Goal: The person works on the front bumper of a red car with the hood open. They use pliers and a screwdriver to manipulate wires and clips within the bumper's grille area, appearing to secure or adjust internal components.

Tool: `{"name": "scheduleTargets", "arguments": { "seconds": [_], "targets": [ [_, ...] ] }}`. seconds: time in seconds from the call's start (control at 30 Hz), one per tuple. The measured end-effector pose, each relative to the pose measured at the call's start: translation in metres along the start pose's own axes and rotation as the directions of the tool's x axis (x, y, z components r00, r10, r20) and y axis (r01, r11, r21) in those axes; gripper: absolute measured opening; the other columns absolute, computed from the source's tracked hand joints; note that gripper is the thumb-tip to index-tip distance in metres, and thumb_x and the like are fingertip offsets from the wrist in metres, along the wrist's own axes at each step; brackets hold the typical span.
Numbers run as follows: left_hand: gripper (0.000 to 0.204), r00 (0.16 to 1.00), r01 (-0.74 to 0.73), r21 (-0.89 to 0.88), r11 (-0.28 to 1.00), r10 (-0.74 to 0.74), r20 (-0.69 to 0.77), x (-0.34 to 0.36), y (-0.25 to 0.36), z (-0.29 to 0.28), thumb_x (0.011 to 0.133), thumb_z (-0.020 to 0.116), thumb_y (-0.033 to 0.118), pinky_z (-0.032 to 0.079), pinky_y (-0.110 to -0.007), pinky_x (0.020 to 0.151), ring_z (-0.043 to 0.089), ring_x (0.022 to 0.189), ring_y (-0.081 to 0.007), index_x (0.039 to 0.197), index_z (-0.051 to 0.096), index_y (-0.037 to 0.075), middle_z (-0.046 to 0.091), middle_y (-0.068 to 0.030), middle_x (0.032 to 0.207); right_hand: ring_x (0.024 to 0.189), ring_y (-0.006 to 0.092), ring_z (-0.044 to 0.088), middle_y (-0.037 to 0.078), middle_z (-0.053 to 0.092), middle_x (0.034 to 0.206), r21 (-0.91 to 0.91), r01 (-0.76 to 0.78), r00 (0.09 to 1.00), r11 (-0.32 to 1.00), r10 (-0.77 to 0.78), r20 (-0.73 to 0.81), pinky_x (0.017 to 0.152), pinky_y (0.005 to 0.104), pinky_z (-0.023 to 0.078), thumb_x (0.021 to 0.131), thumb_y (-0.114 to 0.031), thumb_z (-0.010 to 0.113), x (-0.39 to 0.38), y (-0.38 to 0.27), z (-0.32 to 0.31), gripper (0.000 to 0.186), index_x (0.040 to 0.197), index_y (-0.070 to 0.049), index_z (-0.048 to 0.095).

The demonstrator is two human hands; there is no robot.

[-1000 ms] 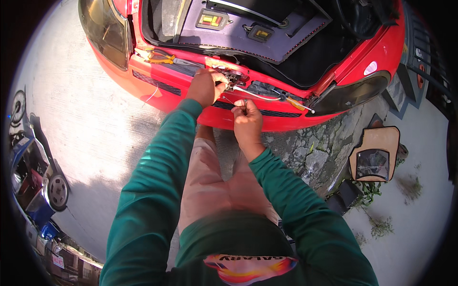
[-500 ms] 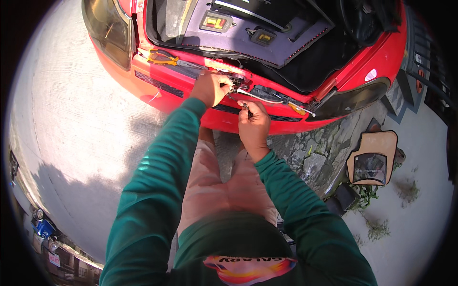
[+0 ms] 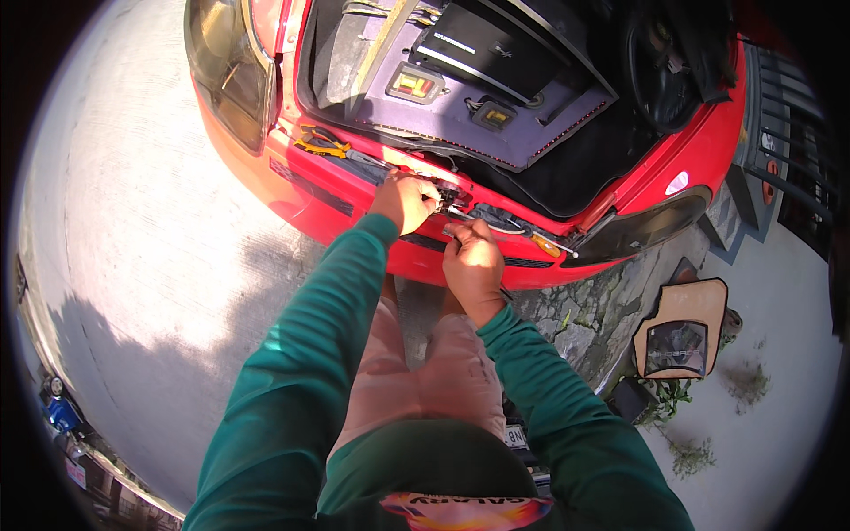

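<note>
At the front rim of a red car's open compartment, my left hand (image 3: 405,203) is closed, thumb and fingers pinched at the dark latch mechanism (image 3: 450,196). What lies between the fingertips is too small to make out. Just right of it and slightly nearer, my right hand (image 3: 474,264) is also closed, its fingertips around a small dark piece that I cannot identify. Pliers with yellow handles (image 3: 320,143) rest on the red rim left of my left hand. On the right, a screwdriver with a yellow handle (image 3: 544,245) lies along the rim by a pale cable.
A purple panel (image 3: 390,113) inside the compartment carries a flat black box (image 3: 496,53) and two small clear-topped units. Dark lamps (image 3: 228,75) sit at the car's corners. A tan panel with a dark window (image 3: 695,301) stands on the ground at right.
The view has shifted, so the car sits lower and more of the compartment shows. My right hand has turned a little; the small piece in it shows less. My left hand stays at the latch.
</note>
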State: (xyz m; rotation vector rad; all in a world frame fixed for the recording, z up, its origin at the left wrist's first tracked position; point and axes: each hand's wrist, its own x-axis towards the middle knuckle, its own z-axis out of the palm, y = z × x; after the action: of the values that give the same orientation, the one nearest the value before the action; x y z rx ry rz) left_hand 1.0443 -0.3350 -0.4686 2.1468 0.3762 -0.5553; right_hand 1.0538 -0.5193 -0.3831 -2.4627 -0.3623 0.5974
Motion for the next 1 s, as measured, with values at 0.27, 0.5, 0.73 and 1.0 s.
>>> {"name": "scheduleTargets", "arguments": {
  "seconds": [0.27, 0.5, 0.73, 1.0],
  "targets": [
    [0.015, 1.0, -0.02, -0.043, 0.999, 0.019, -0.008, -0.001, -0.002, -0.003, 0.092, 0.078, 0.024, 0.036, -0.052, 0.121, 0.072, 0.108, -0.0331, 0.103, 0.084, 0.015, 0.081, -0.0115, 0.102, 0.1, 0.0392, 0.073, 0.017, 0.069, 0.114, -0.201, 0.079, 0.984, 0.976, -0.045, 0.17, 0.085, 0.0481, 0.061, 0.087, -0.007, 0.064, 0.006, -0.014, -0.006, 0.028, 0.111, -0.002, 0.077],
    [0.013, 1.0, 0.014, -0.066, 0.998, -0.012, 0.027, 0.003, -0.003, -0.006, 0.093, 0.077, 0.022, 0.039, -0.051, 0.119, 0.072, 0.111, -0.0329, 0.103, 0.084, 0.015, 0.081, -0.0111, 0.106, 0.082, 0.0415, 0.073, 0.024, 0.067, 0.11, -0.257, 0.184, 0.977, 0.949, -0.148, 0.151, 0.073, 0.0492, 0.061, 0.086, -0.009, 0.063, 0.006, -0.02, 0.003, 0.018, 0.1, 0.0, 0.069],
    [0.01, 0.999, 0.01, -0.009, 1.0, -0.009, 0.05, 0.003, -0.004, -0.004, 0.092, 0.078, 0.021, 0.043, -0.045, 0.114, 0.071, 0.101, -0.0323, 0.097, 0.084, 0.015, 0.08, -0.0101, 0.098, 0.095, 0.0459, 0.073, 0.025, 0.065, 0.119, -0.275, 0.093, 0.964, 0.957, -0.017, 0.266, 0.082, 0.0526, 0.062, 0.084, -0.007, 0.062, 0.021, -0.028, 0.009, 0.029, 0.111, 0.001, 0.071],
    [0.021, 0.985, 0.044, -0.114, 0.993, -0.024, 0.168, 0.016, -0.005, -0.018, 0.087, 0.077, 0.019, 0.062, -0.044, 0.072, 0.076, 0.076, -0.0299, 0.104, 0.086, 0.01, 0.08, -0.0145, 0.089, 0.108, 0.0418, 0.073, 0.018, 0.071, 0.123, -0.058, 0.063, 0.997, 0.996, -0.06, 0.045, 0.092, 0.049, 0.06, 0.087, -0.001, 0.058, 0.015, -0.005, 0.024, 0.033, 0.115, -0.004, 0.074]
  ]
}}
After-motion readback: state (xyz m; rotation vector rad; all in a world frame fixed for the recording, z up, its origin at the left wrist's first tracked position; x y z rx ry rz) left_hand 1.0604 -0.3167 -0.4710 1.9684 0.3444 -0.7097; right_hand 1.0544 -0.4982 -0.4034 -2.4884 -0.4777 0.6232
